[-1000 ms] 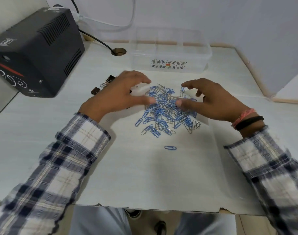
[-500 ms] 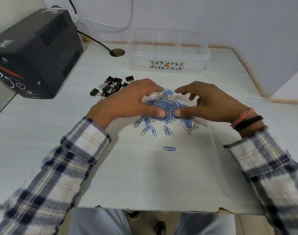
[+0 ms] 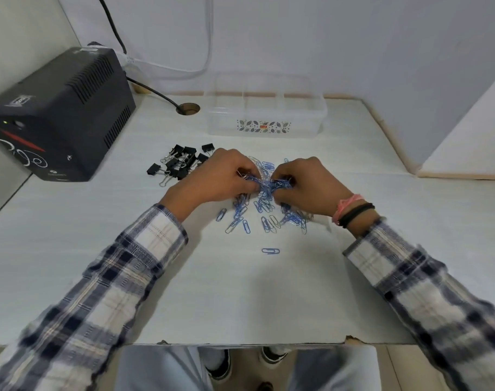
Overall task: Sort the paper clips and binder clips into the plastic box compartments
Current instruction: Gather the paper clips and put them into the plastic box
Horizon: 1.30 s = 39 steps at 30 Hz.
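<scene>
Fingers of the left hand [image 3: 212, 180] and right hand [image 3: 307, 184] are curled shut on one shared bunch of blue paper clips [image 3: 268, 183], lifted over loose clips scattered on the table [image 3: 240, 292]. Black binder clips [image 3: 181, 163] lie in a heap just left of the left hand. Behind both hands, well apart, stands the clear plastic box [image 3: 268, 114].
</scene>
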Each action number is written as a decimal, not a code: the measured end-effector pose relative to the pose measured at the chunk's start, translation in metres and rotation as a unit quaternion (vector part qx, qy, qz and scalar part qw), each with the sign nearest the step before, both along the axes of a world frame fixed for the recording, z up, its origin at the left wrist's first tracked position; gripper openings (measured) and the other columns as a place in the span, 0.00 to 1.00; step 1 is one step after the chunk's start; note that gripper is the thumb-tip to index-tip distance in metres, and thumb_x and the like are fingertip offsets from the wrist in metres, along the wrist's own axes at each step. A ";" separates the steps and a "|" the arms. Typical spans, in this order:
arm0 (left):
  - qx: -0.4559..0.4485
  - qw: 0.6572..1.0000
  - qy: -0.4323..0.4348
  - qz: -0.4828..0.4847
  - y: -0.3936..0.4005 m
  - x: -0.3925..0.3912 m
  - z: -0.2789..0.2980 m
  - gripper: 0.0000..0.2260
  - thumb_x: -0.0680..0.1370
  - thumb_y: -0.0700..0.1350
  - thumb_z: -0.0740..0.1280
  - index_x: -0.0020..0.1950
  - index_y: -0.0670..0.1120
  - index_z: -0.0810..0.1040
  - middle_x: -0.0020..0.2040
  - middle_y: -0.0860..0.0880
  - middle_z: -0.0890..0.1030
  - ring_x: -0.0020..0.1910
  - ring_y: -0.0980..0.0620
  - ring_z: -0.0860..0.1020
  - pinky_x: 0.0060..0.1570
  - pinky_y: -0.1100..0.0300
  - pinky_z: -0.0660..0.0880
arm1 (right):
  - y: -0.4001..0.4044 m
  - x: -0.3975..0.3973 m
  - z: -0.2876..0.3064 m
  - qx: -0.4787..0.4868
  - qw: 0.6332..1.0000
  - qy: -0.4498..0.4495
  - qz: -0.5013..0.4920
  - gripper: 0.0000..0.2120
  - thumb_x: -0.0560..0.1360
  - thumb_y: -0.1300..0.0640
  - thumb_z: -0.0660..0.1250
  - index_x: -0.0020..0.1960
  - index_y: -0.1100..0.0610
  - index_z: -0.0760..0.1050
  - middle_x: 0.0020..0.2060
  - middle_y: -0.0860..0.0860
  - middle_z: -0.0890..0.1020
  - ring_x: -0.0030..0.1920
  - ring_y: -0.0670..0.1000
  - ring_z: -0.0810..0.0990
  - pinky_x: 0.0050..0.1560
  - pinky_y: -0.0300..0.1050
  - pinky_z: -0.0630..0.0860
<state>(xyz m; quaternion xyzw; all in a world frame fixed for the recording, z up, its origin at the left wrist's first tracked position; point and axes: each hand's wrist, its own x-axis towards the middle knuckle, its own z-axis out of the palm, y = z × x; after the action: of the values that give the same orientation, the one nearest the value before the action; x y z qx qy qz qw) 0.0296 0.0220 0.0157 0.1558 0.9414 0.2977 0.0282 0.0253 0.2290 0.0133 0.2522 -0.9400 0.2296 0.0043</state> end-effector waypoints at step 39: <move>0.269 0.921 -0.230 0.161 0.092 -0.199 0.100 0.06 0.84 0.34 0.61 0.56 0.32 0.75 0.56 0.34 0.78 0.56 0.36 0.81 0.63 0.44 0.78 | 0.036 -0.196 0.104 -0.359 0.857 -0.296 -0.221 0.06 0.78 0.71 0.65 0.54 0.70 0.75 0.57 0.69 0.78 0.53 0.66 0.83 0.52 0.58 0.84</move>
<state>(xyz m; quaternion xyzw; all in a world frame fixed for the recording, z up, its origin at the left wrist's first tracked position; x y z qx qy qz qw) -0.1692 0.1135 0.1153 -0.0686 0.8059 0.5679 0.1531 -0.1710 0.2648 0.1173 -0.0614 -0.7804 0.6078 -0.1333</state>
